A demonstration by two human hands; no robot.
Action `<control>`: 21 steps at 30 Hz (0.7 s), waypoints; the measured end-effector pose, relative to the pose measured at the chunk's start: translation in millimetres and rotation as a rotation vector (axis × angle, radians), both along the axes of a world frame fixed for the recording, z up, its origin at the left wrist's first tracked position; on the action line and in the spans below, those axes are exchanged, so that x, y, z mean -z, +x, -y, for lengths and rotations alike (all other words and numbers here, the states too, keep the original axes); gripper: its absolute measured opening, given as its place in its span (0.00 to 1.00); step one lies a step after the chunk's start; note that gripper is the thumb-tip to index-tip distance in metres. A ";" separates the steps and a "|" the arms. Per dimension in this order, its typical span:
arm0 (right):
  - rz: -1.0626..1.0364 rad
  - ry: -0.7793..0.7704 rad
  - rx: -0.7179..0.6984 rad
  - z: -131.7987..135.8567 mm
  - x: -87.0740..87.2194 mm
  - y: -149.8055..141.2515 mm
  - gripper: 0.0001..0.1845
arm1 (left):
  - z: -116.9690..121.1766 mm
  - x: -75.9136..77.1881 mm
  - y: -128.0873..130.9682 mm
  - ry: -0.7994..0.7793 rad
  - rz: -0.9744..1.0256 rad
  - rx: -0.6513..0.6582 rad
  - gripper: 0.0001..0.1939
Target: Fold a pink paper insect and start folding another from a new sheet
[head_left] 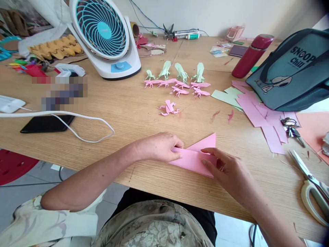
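Note:
A partly folded sheet of pink paper [193, 161] lies at the table's near edge, between my two hands. A pointed flap of it sticks up and away behind the long folded strip. My left hand [164, 146] grips the strip's left end, thumb on top and fingers behind. At the right end, my right hand [221, 164] pinches the paper, its thumb on the front face and its index finger along the upper edge. Beyond the hands stands a single pink origami insect [168, 107]. Further back are rows of pink origami insects [180, 91] and green origami insects [182, 72].
Pink paper strips [253, 109] lie at right beside a lunch bag [290, 68], keys [291, 128] and scissors [309, 181]. A red flask [253, 55] stands behind. At left are a fan [105, 34], a black phone [47, 124] and a white cable [89, 118].

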State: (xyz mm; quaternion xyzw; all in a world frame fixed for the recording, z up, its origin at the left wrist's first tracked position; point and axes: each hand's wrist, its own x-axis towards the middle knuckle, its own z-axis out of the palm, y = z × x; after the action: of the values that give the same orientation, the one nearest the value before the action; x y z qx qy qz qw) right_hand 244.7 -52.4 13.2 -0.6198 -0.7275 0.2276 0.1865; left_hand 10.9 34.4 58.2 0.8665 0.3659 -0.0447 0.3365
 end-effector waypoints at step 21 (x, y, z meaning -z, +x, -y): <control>0.188 0.568 -0.425 25.5 1.6 -5.9 0.12 | 14.4 14.6 9.6 0.287 -0.095 -0.006 0.09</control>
State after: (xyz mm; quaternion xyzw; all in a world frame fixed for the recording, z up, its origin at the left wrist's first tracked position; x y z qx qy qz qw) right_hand 238.9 -77.9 11.6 -0.3965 -0.8882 -0.0078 0.2321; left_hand 20.5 20.0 43.6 0.9015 0.3866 -0.0322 0.1918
